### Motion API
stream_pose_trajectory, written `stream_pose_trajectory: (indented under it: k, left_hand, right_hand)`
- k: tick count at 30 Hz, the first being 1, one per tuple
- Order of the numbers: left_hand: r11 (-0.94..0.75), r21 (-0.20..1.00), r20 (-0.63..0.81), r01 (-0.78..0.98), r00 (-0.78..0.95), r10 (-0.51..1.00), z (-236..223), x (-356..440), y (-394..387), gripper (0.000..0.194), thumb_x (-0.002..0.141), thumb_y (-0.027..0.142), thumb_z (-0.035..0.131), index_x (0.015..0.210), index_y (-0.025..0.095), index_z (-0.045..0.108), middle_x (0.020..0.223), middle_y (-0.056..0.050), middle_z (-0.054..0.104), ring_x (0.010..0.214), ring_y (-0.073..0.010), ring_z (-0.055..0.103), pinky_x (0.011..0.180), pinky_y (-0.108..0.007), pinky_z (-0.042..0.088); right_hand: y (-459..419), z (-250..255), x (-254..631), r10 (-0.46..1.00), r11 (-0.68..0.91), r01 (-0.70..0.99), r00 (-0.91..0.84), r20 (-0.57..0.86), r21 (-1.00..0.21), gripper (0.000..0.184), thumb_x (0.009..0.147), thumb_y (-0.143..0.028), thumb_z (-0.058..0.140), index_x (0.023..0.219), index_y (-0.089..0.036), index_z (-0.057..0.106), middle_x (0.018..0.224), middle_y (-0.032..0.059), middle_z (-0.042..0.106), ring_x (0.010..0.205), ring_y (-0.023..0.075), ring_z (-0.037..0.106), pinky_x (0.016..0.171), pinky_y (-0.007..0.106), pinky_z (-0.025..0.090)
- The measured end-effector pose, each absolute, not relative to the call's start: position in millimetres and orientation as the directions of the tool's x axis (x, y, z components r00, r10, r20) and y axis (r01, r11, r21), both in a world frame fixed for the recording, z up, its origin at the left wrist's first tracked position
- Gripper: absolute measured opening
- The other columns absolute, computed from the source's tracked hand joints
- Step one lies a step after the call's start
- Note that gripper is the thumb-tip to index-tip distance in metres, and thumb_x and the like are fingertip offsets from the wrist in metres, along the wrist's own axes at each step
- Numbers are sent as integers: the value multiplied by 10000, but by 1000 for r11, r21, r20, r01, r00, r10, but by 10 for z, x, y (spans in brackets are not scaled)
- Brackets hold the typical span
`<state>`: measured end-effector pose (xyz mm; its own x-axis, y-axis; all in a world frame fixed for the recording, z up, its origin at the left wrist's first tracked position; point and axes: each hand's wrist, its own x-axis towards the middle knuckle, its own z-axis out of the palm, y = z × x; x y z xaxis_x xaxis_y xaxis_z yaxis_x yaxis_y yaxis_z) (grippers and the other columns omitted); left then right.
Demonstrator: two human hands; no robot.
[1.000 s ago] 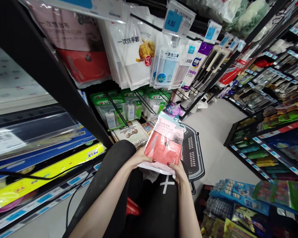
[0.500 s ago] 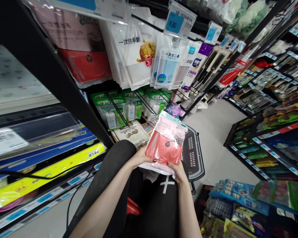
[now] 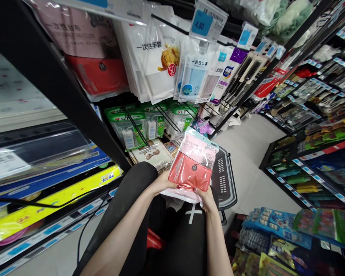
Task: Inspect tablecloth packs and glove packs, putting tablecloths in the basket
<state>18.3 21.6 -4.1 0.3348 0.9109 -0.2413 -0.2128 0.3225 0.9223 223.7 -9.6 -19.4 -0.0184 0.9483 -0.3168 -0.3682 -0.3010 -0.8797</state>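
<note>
Both hands grip a flat plastic pack of disposable tablecloths [image 3: 194, 163], pink on top and red below, just beyond my knees. My left hand [image 3: 162, 184] is closed on its lower left edge, thumb on the front. My right hand [image 3: 206, 197] pinches the lower right corner, with its thumb on the front too. The fingers behind the pack are hidden. At least one more pack, with a pale blue top edge, shows behind the front one. A similar pink-and-red pack [image 3: 97, 69] hangs on the rack at upper left.
A dark shopping basket [image 3: 225, 176] stands on the floor behind the pack. Ahead hang glove packs [image 3: 158, 53], mask packs [image 3: 197, 73] and green-topped carded plugs [image 3: 153, 122]. A black rack post [image 3: 54, 84] slants across the left. Bagged goods [image 3: 276, 226] lie at lower right.
The top of the pack has tipped slightly to the right. Both hands keep the same hold.
</note>
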Motion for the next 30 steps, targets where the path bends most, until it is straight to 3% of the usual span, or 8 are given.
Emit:
stream_pose_trajectory:
  k: [5, 9, 12, 15, 19, 23, 30]
  left_hand:
    - [358, 905, -254, -229, 386, 887, 2, 173, 194, 510, 407, 120, 775, 896, 121, 630, 868, -53, 663, 826, -227, 591, 749, -307, 440]
    - [503, 771, -326, -390, 436, 839, 69, 126, 166, 498, 477, 123, 746, 956, 127, 610, 846, -71, 676, 764, -220, 621, 716, -324, 468]
    - [504, 682, -381, -531, 330, 863, 88, 65, 195, 509, 519, 149, 722, 1009, 128, 585, 778, -71, 688, 671, -218, 638, 663, -340, 492]
    - [407, 688, -373, -601, 189, 909, 91, 7, 251, 506, 533, 160, 708, 1022, 119, 585, 784, -75, 695, 698, -229, 646, 686, -335, 495]
    - [380, 733, -355, -564, 160, 921, 105, -7, 272, 499, 541, 128, 695, 1028, 111, 589, 846, -86, 695, 778, -240, 642, 723, -321, 486]
    - [463, 746, -372, -480, 276, 886, 128, 48, 231, 512, 525, 119, 705, 1024, 110, 591, 850, -92, 696, 784, -251, 641, 708, -331, 486]
    - [465, 760, -359, -453, 304, 882, 112, 83, 215, 524, 530, 136, 710, 1038, 111, 583, 869, -98, 692, 782, -255, 641, 700, -340, 487]
  right_hand:
    - [-115, -194, 2262, 949, -304, -395, -46, -312, -867, 484, 516, -130, 750, 963, -202, 580, 941, 39, 664, 823, 225, 626, 761, 364, 487]
    - [-143, -163, 2262, 944, -329, -374, -129, -302, -867, 523, 488, -123, 759, 970, -214, 576, 942, 31, 655, 835, 212, 615, 757, 343, 478]
    - [-165, -134, 2250, 918, -380, -287, -236, -320, -879, 519, 467, -118, 765, 945, -206, 582, 897, 18, 656, 816, 192, 610, 756, 321, 467]
    - [-196, -138, 2271, 892, -409, -230, -305, -333, -883, 523, 442, -136, 776, 921, -213, 582, 859, -1, 655, 788, 175, 606, 718, 293, 468]
    - [-226, -211, 2333, 864, -489, -313, -303, -402, -814, 492, 385, -298, 806, 823, -209, 598, 789, 6, 661, 705, 187, 612, 636, 294, 479]
    - [-182, -267, 2312, 900, -435, -388, -202, -386, -813, 434, 499, -499, 719, 812, -221, 602, 783, 11, 660, 718, 180, 609, 663, 290, 474]
    - [-104, -212, 2213, 936, -350, -362, -108, -334, -864, 259, 597, -329, 707, 797, -190, 618, 773, 12, 665, 665, 160, 601, 637, 263, 462]
